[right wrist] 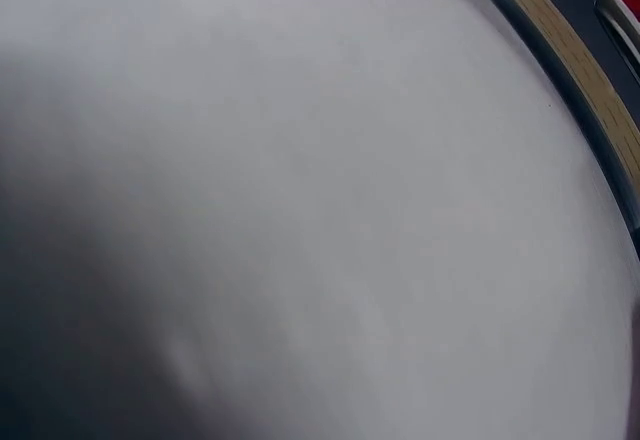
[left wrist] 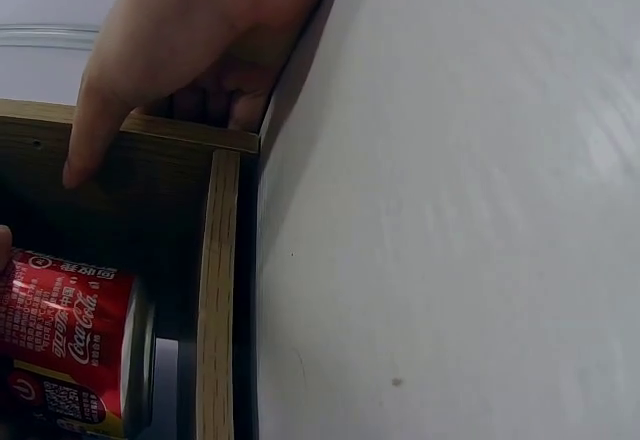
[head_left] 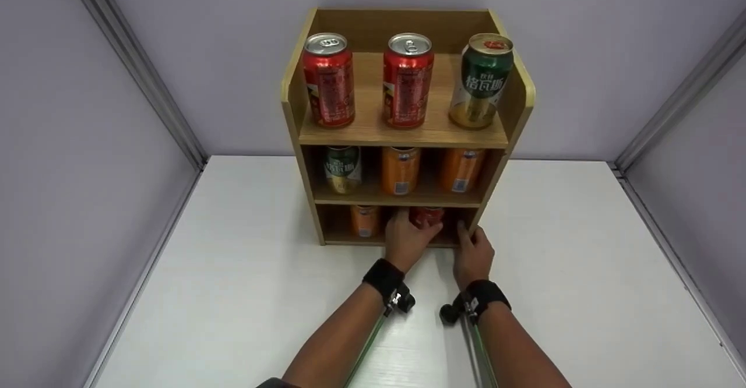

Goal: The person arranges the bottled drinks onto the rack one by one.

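Observation:
A three-tier wooden shelf (head_left: 402,204) stands on the white table. In its bottom tier my left hand (head_left: 406,239) holds a red Coca-Cola can (head_left: 428,215), the thumb across its front. The left wrist view shows the can's lettering (left wrist: 75,325) and bottom rim, with one fingertip at the frame's edge. A gap shows between that rim and the shelf's front strip (left wrist: 217,300); whether the can touches the shelf floor I cannot tell. My right hand (head_left: 473,257) grips the shelf's right side panel low down, thumb inside, other fingers outside.
Left of my left hand stands an orange can (head_left: 365,222). The middle tier holds a green-and-gold can (head_left: 342,169) and two orange cans (head_left: 401,169). On top are two red cans (head_left: 329,88) and another green-and-gold can (head_left: 481,85). Pale walls (head_left: 670,56) enclose the table (head_left: 245,295).

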Available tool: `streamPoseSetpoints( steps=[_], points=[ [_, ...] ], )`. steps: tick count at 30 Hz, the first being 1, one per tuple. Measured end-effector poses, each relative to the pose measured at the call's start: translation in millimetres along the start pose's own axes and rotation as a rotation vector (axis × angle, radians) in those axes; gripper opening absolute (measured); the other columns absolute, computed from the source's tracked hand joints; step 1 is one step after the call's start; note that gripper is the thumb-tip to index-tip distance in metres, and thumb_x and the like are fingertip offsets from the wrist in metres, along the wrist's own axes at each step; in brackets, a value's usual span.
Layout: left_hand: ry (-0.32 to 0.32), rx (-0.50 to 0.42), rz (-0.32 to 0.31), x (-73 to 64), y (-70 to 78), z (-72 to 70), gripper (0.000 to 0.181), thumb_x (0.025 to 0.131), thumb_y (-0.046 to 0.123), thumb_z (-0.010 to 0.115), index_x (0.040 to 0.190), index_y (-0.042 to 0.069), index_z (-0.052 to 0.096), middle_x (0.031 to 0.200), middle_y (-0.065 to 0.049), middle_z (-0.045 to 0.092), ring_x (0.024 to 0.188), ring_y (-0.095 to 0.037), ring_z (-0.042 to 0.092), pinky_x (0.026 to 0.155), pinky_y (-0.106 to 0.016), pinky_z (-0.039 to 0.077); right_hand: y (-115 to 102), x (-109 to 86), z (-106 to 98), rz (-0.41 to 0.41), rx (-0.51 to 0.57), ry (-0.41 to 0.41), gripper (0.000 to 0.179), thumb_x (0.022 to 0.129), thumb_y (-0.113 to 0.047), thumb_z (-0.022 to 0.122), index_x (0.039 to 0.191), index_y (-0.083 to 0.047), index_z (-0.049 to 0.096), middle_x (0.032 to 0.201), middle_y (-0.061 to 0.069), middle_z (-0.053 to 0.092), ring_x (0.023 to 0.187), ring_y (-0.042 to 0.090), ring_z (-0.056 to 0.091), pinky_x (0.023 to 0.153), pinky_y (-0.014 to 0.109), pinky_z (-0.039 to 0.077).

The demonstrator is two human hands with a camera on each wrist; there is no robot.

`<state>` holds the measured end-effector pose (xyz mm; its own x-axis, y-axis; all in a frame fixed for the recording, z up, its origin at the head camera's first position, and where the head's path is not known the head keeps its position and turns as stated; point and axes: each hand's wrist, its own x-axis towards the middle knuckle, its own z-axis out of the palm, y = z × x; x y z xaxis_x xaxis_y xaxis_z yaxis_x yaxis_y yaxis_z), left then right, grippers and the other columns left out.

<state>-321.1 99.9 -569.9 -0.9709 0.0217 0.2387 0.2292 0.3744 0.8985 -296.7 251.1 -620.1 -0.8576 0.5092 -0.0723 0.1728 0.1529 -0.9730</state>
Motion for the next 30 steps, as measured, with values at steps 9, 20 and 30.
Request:
streamPoseSetpoints(
  steps=[9, 20, 30],
  points=[
    [0.005, 0.002, 0.048, 4.0, -5.7, 7.0, 0.046, 0.083, 0.031, 0.090, 0.116, 0.009, 0.067, 0.085, 0.000, 0.073, 0.072, -0.003, 0.062, 0.067, -0.022, 0.050, 1.9, 2.0, -1.8, -0.001, 0.002, -0.006, 0.063, 0.102, -0.062, 0.055, 0.147, -0.017, 0.059, 0.145, 0.010, 0.064, 0.136, 0.025, 0.058, 0.111, 0.046, 0.046],
    [0.030, 0.058, 0.020, 6.7, -6.9, 9.9, 0.060, 0.082, 0.034, 0.091, 0.128, 0.005, 0.066, 0.105, -0.011, 0.077, 0.092, -0.020, 0.074, 0.078, -0.030, 0.058, -0.5, 1.4, -0.6, -0.022, -0.004, 0.004, 0.067, 0.100, -0.067, 0.055, 0.143, -0.017, 0.062, 0.144, 0.010, 0.066, 0.135, 0.025, 0.059, 0.111, 0.045, 0.045],
    [0.049, 0.067, 0.017, 8.8, -6.2, 16.4, 0.061, 0.081, 0.036, 0.090, 0.127, 0.005, 0.066, 0.109, -0.013, 0.077, 0.100, -0.024, 0.074, 0.083, -0.035, 0.060, 0.4, 0.0, -1.0, -0.027, 0.008, 0.015, 0.060, 0.101, -0.063, 0.056, 0.137, -0.016, 0.065, 0.141, 0.010, 0.067, 0.130, 0.025, 0.059, 0.107, 0.042, 0.044]
  ],
)
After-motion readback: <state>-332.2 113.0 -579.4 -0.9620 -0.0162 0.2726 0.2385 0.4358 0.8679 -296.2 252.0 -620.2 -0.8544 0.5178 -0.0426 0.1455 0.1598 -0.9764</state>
